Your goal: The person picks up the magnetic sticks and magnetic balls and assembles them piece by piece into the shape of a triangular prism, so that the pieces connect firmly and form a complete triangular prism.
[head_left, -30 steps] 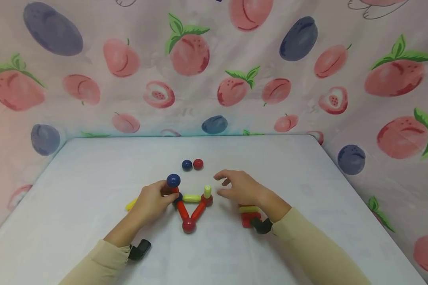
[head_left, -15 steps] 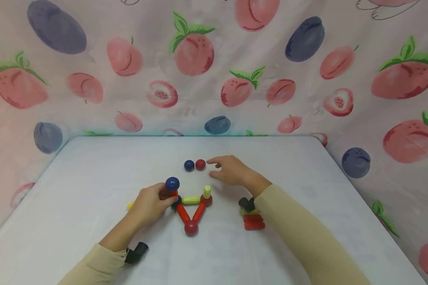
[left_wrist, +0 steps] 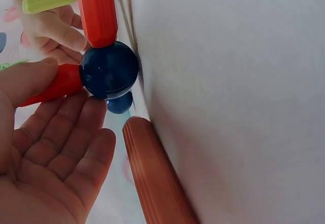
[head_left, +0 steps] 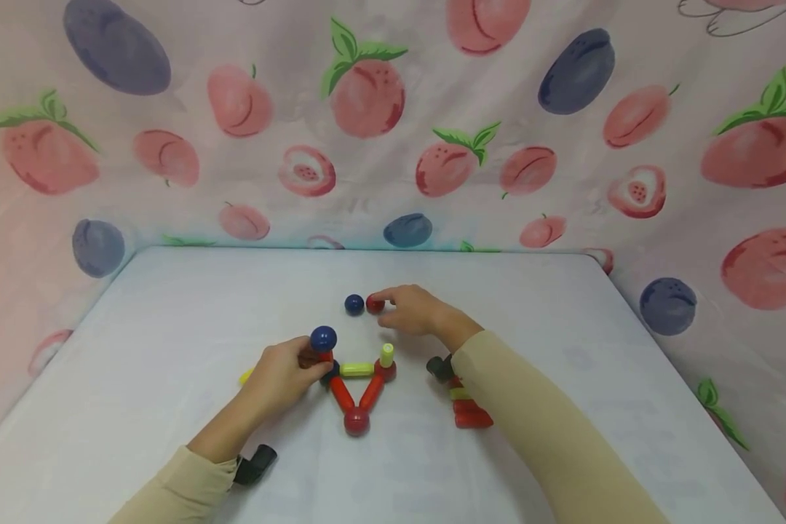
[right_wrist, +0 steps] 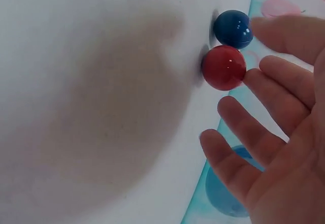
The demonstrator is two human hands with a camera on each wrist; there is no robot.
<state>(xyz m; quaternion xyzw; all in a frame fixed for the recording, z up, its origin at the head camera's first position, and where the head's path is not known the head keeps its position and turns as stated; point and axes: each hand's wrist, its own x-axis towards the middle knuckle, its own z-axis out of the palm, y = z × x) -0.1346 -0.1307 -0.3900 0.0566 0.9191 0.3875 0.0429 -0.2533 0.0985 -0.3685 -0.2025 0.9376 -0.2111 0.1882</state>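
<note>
so, a triangle (head_left: pixel 342 393) built of sticks and balls lies on the white table (head_left: pixel 170 349). its near corner is the near red ball (head_left: pixel 356 421), its far left corner a dark blue ball (left_wrist: pixel 109 69), its far right corner a second red ball (head_left: pixel 384 371). two red sticks make its sides, and a yellow-green crossbar (head_left: pixel 356 370) makes its far edge. from the triangle's far left corner rises an upright red stick (left_wrist: pixel 67 83), topped by a blue ball (head_left: pixel 324 338); from its far right corner rises a yellow-green stick (head_left: pixel 386 355), its top end showing.

the left hand (head_left: pixel 280 378), at the triangle's far left corner, pinches the upright red stick between thumb and fingers. the right hand (head_left: pixel 414 309), beyond the triangle's far right corner, has its fingers spread and grips nothing. seen from the head, a fingertip overlaps the loose red ball (right_wrist: pixel 223 67); whether it touches, i cannot tell. that ball and the loose blue ball (right_wrist: pixel 233 29) sit side by side beyond the triangle's far edge. right of the triangle, stacked sticks (head_left: pixel 471 416) are partly hidden by the right sleeve (head_left: pixel 537 415). left of the triangle, a yellow stick (head_left: pixel 246 376) peeks out past the left hand. well behind the triangle hangs a fruit-printed cloth (head_left: pixel 367 182).
</note>
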